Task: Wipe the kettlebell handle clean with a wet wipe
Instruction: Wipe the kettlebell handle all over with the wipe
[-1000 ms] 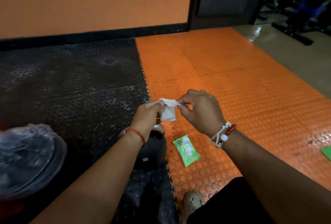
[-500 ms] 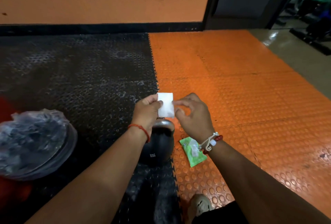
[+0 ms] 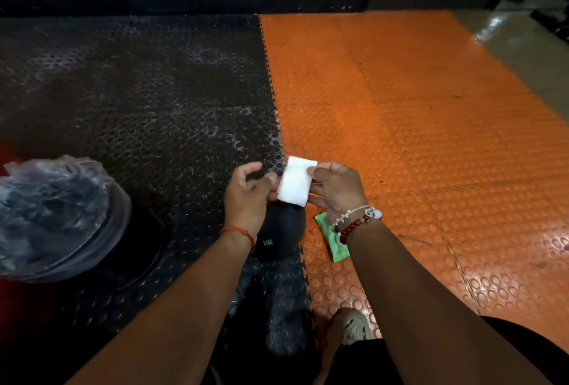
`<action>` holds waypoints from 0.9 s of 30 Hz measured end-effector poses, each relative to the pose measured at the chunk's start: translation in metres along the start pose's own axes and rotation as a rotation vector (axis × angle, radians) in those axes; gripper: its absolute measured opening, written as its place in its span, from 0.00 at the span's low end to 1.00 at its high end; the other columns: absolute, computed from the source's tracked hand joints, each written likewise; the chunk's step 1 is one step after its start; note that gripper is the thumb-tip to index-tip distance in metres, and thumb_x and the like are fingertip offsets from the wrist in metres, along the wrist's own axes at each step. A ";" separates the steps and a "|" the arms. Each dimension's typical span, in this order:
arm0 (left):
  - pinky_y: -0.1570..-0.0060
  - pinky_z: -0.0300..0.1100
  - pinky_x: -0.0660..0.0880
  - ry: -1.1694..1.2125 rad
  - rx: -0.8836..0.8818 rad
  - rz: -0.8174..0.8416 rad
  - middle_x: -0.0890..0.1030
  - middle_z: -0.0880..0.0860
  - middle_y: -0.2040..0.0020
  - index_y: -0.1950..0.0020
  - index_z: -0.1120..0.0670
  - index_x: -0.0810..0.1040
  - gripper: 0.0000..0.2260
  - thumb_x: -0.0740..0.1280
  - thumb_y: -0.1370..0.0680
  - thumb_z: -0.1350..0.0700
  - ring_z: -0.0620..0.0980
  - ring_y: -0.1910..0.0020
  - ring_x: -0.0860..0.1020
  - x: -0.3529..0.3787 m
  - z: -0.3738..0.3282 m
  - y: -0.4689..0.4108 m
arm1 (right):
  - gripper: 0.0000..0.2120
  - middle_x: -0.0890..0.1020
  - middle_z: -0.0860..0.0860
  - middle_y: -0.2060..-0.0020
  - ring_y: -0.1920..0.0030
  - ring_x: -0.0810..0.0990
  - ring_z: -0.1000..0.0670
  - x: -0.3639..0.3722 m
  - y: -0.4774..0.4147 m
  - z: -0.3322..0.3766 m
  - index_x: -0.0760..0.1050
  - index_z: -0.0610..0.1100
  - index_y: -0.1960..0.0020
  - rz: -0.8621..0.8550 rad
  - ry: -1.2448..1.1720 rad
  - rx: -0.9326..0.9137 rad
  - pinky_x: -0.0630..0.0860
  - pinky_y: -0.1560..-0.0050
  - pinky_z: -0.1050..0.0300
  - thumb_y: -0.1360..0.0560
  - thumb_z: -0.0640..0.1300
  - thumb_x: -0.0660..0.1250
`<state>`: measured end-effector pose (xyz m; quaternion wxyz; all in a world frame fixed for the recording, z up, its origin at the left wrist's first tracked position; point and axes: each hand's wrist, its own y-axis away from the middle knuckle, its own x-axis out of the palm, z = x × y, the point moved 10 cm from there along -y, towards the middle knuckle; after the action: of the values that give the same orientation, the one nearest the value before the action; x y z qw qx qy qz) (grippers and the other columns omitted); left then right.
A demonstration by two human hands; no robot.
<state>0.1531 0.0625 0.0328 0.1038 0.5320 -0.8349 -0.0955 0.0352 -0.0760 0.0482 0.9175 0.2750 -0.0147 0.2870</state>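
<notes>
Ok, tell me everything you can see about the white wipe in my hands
The wet wipe is a plain white, soft-looking sheet folded into a small upright rectangle. It is held in the air above the dark kettlebell, not touching it. The right hand pinches its right edge, and the left hand touches its left edge with the fingertips. It looks clean and unused.

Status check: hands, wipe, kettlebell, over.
Both hands, left and right, pinch the wet wipe. Kettlebell below, untouched. Handle hidden behind hands.
</notes>
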 end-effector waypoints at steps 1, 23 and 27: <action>0.64 0.33 0.74 0.011 -0.009 -0.084 0.83 0.54 0.59 0.42 0.54 0.75 0.11 0.68 0.24 0.60 0.42 0.68 0.78 -0.013 0.010 -0.001 | 0.10 0.80 0.44 0.64 0.68 0.80 0.46 -0.009 -0.004 -0.002 0.71 0.43 0.63 -0.039 -0.011 -0.002 0.77 0.69 0.56 0.24 0.34 0.63; 0.35 0.52 0.73 -0.076 -0.250 -0.261 0.80 0.49 0.49 0.37 0.53 0.78 0.17 0.68 0.25 0.65 0.48 0.47 0.78 -0.080 0.143 -0.049 | 0.04 0.76 0.50 0.73 0.71 0.72 0.50 -0.089 -0.097 -0.069 0.79 0.46 0.62 -0.461 0.504 -0.107 0.68 0.64 0.58 0.29 0.40 0.69; 0.37 0.53 0.74 -0.109 -0.207 -0.302 0.82 0.51 0.48 0.38 0.54 0.78 0.16 0.70 0.26 0.63 0.51 0.46 0.79 -0.079 0.140 -0.047 | 0.05 0.74 0.53 0.75 0.73 0.70 0.54 -0.076 -0.108 -0.066 0.79 0.44 0.63 -0.357 0.454 -0.151 0.68 0.66 0.60 0.29 0.38 0.69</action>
<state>0.1882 0.1220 -0.1202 0.0970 0.6318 -0.7356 -0.2242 0.0211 -0.1551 -0.0749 0.9512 0.1331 0.2180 0.1731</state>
